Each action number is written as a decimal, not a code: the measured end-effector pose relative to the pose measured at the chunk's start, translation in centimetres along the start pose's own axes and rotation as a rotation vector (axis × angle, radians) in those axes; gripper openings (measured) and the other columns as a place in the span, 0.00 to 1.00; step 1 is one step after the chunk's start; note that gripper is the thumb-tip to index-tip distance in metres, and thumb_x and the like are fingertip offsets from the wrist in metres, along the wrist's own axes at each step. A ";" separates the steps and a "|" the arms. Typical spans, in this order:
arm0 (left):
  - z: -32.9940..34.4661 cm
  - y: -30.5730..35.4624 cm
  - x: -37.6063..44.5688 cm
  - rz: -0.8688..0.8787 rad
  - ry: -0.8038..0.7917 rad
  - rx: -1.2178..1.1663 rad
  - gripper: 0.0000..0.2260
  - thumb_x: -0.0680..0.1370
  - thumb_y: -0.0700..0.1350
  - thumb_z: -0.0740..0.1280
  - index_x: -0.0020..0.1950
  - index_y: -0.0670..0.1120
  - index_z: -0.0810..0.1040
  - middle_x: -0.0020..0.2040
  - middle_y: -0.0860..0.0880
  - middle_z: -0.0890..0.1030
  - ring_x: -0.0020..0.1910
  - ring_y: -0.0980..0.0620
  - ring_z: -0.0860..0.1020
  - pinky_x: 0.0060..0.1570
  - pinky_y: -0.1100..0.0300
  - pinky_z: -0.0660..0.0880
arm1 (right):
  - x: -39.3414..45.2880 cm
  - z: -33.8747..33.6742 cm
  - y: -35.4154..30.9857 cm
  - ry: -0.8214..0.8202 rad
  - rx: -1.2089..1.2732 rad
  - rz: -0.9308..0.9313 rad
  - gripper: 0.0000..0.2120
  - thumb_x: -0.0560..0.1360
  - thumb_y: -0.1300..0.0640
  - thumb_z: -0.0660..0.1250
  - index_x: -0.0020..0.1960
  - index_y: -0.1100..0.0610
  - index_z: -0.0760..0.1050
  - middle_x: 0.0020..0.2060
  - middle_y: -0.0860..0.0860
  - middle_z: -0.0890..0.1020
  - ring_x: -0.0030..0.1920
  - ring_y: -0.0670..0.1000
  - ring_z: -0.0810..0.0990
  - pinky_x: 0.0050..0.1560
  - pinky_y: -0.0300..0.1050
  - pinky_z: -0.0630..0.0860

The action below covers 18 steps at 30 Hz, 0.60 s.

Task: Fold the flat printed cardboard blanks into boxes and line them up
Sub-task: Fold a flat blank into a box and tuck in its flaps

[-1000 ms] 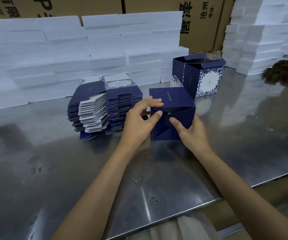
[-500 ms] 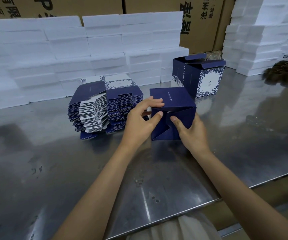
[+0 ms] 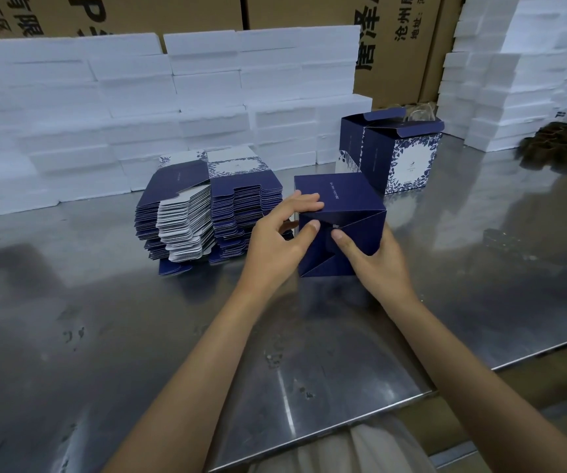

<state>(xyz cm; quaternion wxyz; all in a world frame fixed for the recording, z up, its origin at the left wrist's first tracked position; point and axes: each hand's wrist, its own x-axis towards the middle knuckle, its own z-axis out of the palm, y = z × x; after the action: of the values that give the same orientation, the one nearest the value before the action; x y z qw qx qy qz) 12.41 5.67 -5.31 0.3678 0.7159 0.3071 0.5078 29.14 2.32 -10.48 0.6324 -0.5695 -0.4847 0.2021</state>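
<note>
A dark blue box lies on its side on the steel table, its interlocking bottom flaps facing me. My left hand grips the box's left edge, fingers over the top face and thumb pressing a bottom flap. From the right, my right hand holds the box, its thumb on the flaps beside the left thumb. A tall pile of flat blue-and-white printed blanks sits just left of the box. One folded box with open top flaps stands behind to the right.
White foam blocks are stacked in a wall along the back, with more of them at the far right. Brown cartons stand behind. Dark brown items lie at the right edge. The table's front edge runs close to my body.
Both thumbs have pressed a little further in on the bottom flaps. The box and the hands stay in nearly the same place.
</note>
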 end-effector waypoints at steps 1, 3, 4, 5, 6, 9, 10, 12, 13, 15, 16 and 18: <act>0.0 0.1 0.0 -0.007 0.016 -0.033 0.13 0.79 0.35 0.68 0.60 0.48 0.82 0.66 0.53 0.80 0.72 0.61 0.70 0.71 0.54 0.70 | -0.1 0.0 -0.2 -0.016 0.043 0.000 0.28 0.74 0.42 0.75 0.71 0.45 0.73 0.59 0.40 0.83 0.59 0.39 0.81 0.58 0.39 0.80; -0.1 0.3 0.0 -0.032 0.076 -0.110 0.13 0.81 0.37 0.66 0.63 0.51 0.80 0.68 0.53 0.78 0.71 0.60 0.71 0.72 0.54 0.69 | -0.3 -0.1 -0.8 -0.009 0.134 0.003 0.30 0.72 0.38 0.74 0.70 0.45 0.73 0.60 0.39 0.83 0.60 0.38 0.80 0.60 0.36 0.78; -0.2 0.3 0.0 -0.057 0.113 -0.142 0.13 0.82 0.39 0.65 0.64 0.52 0.79 0.69 0.53 0.78 0.71 0.59 0.72 0.72 0.53 0.69 | -0.4 -0.1 -1.0 0.007 0.168 0.013 0.31 0.71 0.35 0.73 0.70 0.45 0.73 0.60 0.38 0.82 0.61 0.38 0.80 0.61 0.34 0.77; -0.3 0.2 0.1 -0.089 0.149 -0.163 0.13 0.83 0.40 0.64 0.65 0.52 0.78 0.68 0.53 0.78 0.70 0.57 0.73 0.72 0.51 0.69 | -0.4 -0.2 -1.3 0.023 0.192 0.025 0.31 0.71 0.34 0.71 0.70 0.46 0.73 0.61 0.38 0.82 0.62 0.38 0.79 0.61 0.33 0.76; -0.4 0.1 0.1 -0.125 0.181 -0.174 0.13 0.83 0.41 0.64 0.66 0.51 0.77 0.67 0.53 0.78 0.69 0.56 0.74 0.71 0.49 0.70 | -0.4 -0.2 -1.5 0.036 0.211 0.039 0.31 0.72 0.33 0.69 0.70 0.46 0.73 0.62 0.39 0.82 0.62 0.38 0.79 0.61 0.33 0.75; -0.5 -0.4 0.2 -0.222 0.216 -0.192 0.12 0.83 0.43 0.64 0.66 0.51 0.76 0.65 0.54 0.78 0.67 0.57 0.75 0.69 0.48 0.72 | -0.6 -0.4 -1.8 0.046 0.245 0.073 0.23 0.78 0.36 0.67 0.68 0.46 0.75 0.61 0.39 0.82 0.61 0.37 0.79 0.58 0.32 0.75; -0.6 -0.5 0.1 -0.231 0.207 -0.192 0.12 0.83 0.44 0.65 0.66 0.51 0.76 0.66 0.55 0.77 0.67 0.58 0.75 0.69 0.49 0.72 | -0.7 -0.5 -1.9 0.034 0.252 0.074 0.20 0.78 0.38 0.67 0.66 0.45 0.76 0.59 0.38 0.83 0.60 0.37 0.80 0.56 0.31 0.75; -0.7 -0.7 0.0 -0.204 0.165 -0.168 0.15 0.82 0.45 0.67 0.69 0.53 0.75 0.67 0.56 0.76 0.68 0.58 0.73 0.68 0.52 0.73 | -0.9 -0.6 -2.3 0.003 0.261 0.076 0.13 0.78 0.40 0.65 0.61 0.40 0.78 0.56 0.37 0.84 0.57 0.37 0.81 0.52 0.28 0.75; -0.7 -0.8 -0.1 -0.177 0.128 -0.143 0.18 0.81 0.44 0.68 0.70 0.55 0.74 0.69 0.57 0.74 0.69 0.58 0.72 0.66 0.55 0.73 | -0.9 -0.8 -2.4 -0.021 0.258 0.075 0.11 0.77 0.43 0.64 0.57 0.35 0.79 0.53 0.35 0.84 0.54 0.35 0.82 0.49 0.27 0.74; -0.5 -1.0 -0.3 -0.128 0.042 -0.066 0.24 0.78 0.41 0.70 0.72 0.58 0.72 0.72 0.57 0.71 0.72 0.56 0.70 0.64 0.55 0.75 | -0.8 -1.4 -2.1 -0.085 0.231 0.070 0.20 0.72 0.53 0.60 0.54 0.31 0.79 0.48 0.35 0.84 0.48 0.36 0.81 0.46 0.29 0.74; -0.3 -1.2 -0.3 -0.109 0.007 -0.023 0.26 0.78 0.39 0.70 0.72 0.58 0.71 0.74 0.56 0.69 0.73 0.55 0.68 0.65 0.52 0.75 | -0.8 -1.8 -1.8 -0.131 0.222 0.061 0.26 0.68 0.57 0.59 0.58 0.34 0.79 0.50 0.39 0.84 0.49 0.40 0.80 0.48 0.34 0.74; 0.2 -1.4 -0.4 -0.077 -0.033 0.027 0.27 0.77 0.36 0.70 0.73 0.56 0.71 0.74 0.53 0.68 0.73 0.56 0.67 0.64 0.48 0.76 | -1.0 -2.3 -1.2 -0.207 0.214 0.056 0.34 0.63 0.62 0.59 0.66 0.40 0.75 0.53 0.46 0.83 0.52 0.46 0.78 0.53 0.42 0.74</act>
<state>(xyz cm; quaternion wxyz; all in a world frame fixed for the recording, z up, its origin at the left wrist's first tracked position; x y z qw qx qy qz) 12.43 6.05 -6.70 0.3824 0.7168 0.3353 0.4771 30.23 -0.03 -9.48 0.6304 -0.4882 -0.5068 0.3278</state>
